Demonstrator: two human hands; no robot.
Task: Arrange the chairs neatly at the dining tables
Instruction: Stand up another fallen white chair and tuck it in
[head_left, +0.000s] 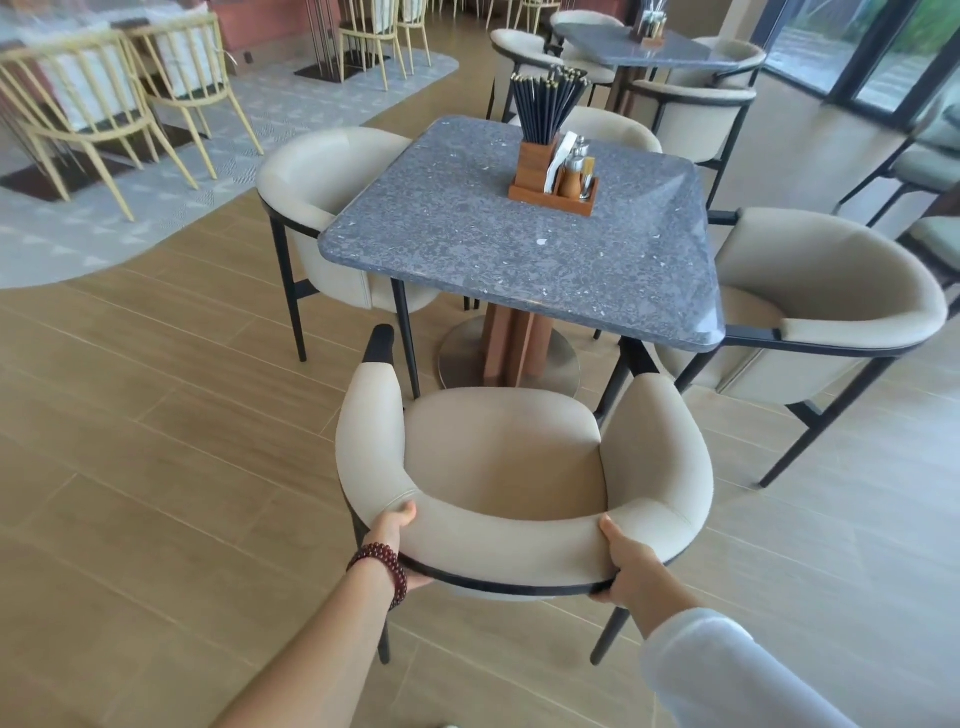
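Note:
A cream padded chair (498, 457) with a curved back and black metal legs stands in front of me, facing the near side of a square grey stone-top table (467, 244). My left hand (392, 535) grips the left part of the chair's backrest, thumb over the top. My right hand (634, 564) grips the right part of the backrest the same way. The seat's front edge sits just short of the table edge. Matching chairs stand at the table's left side (317, 208), right side (831, 306) and far side (618, 130).
On the table stands a wooden caddy (553, 179) with black chopsticks, napkins and condiment bottles. Behind is a second grey table (634, 49) with cream chairs. Pale yellow spindle chairs (98, 104) stand on a grey rug at the back left. Glass doors are at the far right.

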